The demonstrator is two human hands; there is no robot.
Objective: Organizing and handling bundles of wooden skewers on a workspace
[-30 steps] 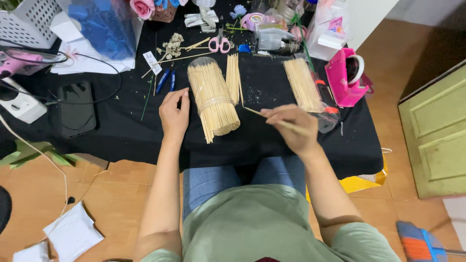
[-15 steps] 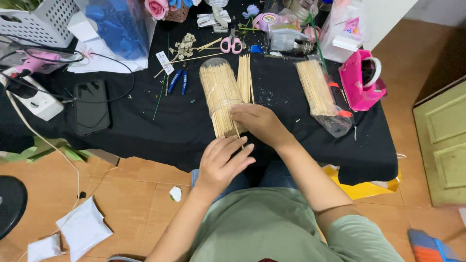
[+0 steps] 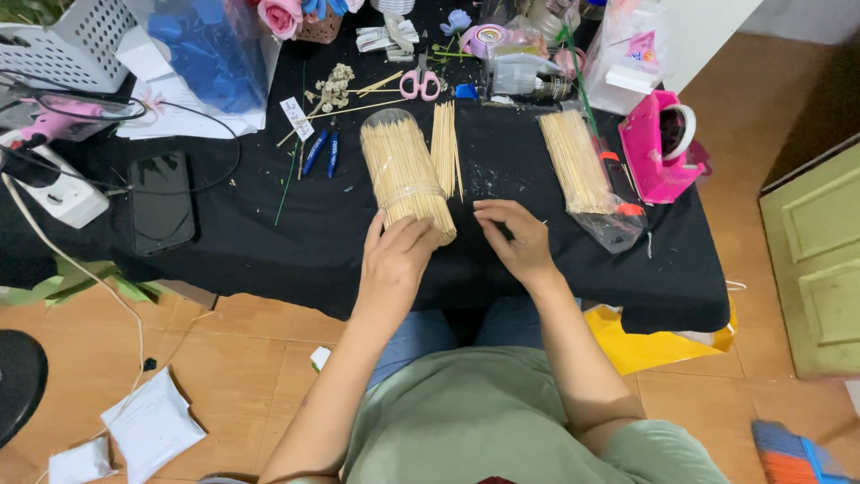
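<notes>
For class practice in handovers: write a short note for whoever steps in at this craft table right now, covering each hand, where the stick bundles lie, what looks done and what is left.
Left hand: rests on the near end of the big banded stick bundle; I cannot tell whether it grips it.
Right hand: flat on the black cloth, beside the bundle, holding nothing.
A loose row of sticks lies right of the bundle; a second bundle in clear wrap lies further right, by the pink tape dispenser.
Done: big bundle is banded.
Left: loose sticks unbundled.
</notes>
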